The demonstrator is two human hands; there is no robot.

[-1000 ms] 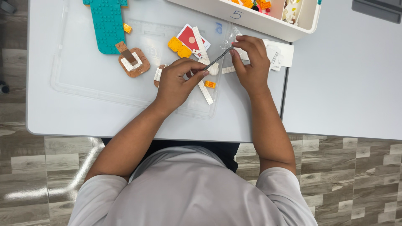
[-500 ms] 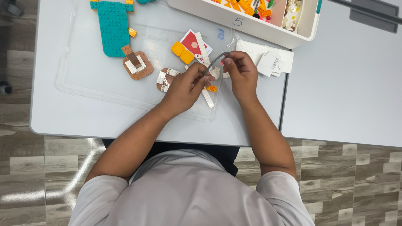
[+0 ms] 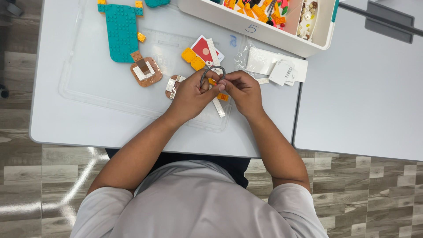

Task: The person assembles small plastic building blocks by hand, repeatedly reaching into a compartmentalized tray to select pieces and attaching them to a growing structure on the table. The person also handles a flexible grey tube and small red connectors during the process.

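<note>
Teal baseplate point(image 3: 121, 31) at top left of grey table point(image 3: 66, 119) — brown round plate point(image 3: 146, 71) just below it. White bin point(image 3: 260, 26) of mixed bricks at top; paper sheets point(image 3: 277, 66) beside — red card point(image 3: 205, 49) near.

Left hand point(image 3: 190, 93) and right hand point(image 3: 243, 90) together over a clear plastic lid point(image 3: 88, 94) on the grey table point(image 3: 57, 119), pinching the two ends of a thin grey bent hose point(image 3: 212, 70). Just beside them, a long white strip point(image 3: 219, 107), a round brown piece point(image 3: 146, 71) and a teal plate point(image 3: 121, 31). Farther up, a white bin point(image 3: 246, 24) of mixed bricks.
</note>
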